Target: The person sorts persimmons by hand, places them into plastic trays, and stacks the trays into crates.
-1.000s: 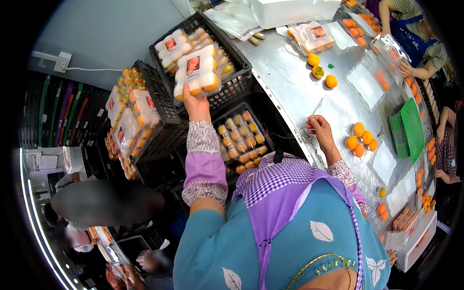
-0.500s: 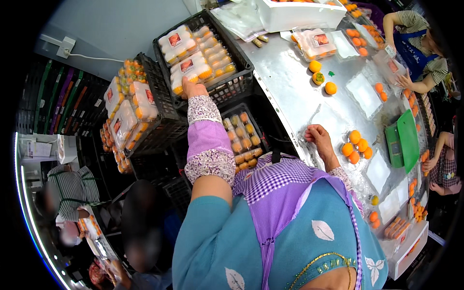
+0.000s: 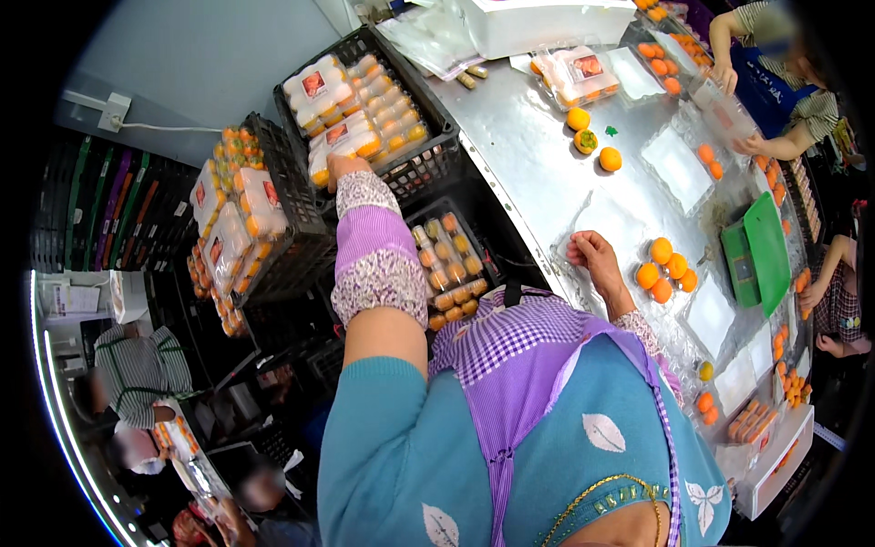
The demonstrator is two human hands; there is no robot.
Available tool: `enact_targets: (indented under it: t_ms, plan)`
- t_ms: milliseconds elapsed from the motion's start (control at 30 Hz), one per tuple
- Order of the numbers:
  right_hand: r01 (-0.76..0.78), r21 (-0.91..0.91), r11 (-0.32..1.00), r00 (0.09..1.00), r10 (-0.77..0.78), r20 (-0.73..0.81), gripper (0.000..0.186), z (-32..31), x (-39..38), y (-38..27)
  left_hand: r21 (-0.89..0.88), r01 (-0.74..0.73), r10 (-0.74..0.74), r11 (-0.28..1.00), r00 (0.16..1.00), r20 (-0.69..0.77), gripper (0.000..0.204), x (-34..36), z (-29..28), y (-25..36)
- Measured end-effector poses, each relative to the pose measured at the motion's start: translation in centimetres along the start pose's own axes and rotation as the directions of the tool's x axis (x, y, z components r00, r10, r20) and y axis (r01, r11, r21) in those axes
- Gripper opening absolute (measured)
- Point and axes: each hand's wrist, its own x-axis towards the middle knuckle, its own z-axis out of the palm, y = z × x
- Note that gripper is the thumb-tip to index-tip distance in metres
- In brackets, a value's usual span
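Observation:
My left hand (image 3: 345, 168) is closed on the near edge of a clear-lidded persimmon pack (image 3: 351, 137) in a black crate (image 3: 442, 146). The thumb side shows; the other fingers are hidden behind the pack. Another labelled pack and several uncovered rows of fruit share that crate. Over the metal table's near edge, my right hand (image 3: 597, 260) has its fingers curled together. Its fingertips meet the edge of a clear plastic piece (image 3: 606, 214); whether they grip it is hard to see. Several loose persimmons (image 3: 667, 270) lie just right of that hand.
A second crate (image 3: 292, 219) stacked with packs stands at left; a tray of fruit (image 3: 451, 255) sits below the table edge. A green basket (image 3: 756, 260), white pads (image 3: 679, 169) and a white foam box (image 3: 547, 27) are on the table (image 3: 510, 128). Co-workers' hands (image 3: 752, 144) work across it.
The whole view has shifted slightly, so crates and table sit a little farther left. My left hand stays at the same pack, and my right hand keeps its curled shape.

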Motion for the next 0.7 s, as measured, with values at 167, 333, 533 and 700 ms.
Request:
enact_targets:
  t_ms: [167, 333, 533, 700]
  plan:
    - [-0.001, 0.005, 1.000, 1.000, 0.001, -0.005, 0.021, 0.1, 0.1, -0.1, 0.308, -0.025, -0.016, 0.951, 0.991, 0.132, 0.078, 0.5, -0.9, 1.3]
    - [0.005, 0.058, 0.998, 1.000, -0.004, -0.012, 0.020, -0.4, -0.1, 0.3, -0.816, 0.093, -0.315, 0.571, 0.942, -0.113, 0.062, 0.9, -0.2, -1.5]
    - [-0.021, 0.095, 0.995, 0.999, 0.024, -0.025, 0.020, -1.0, -0.5, 0.8, -0.954, 0.070, -0.257, 0.290, 0.966, -0.007, 0.060, -2.1, -1.1, -3.1]
    - [-0.030, 0.090, 0.995, 1.000, 0.031, -0.007, 0.021, -1.2, -0.4, 0.8, -0.832, 0.030, -0.163, -0.554, 0.976, 0.144, 0.051, -1.9, 0.3, -4.5]
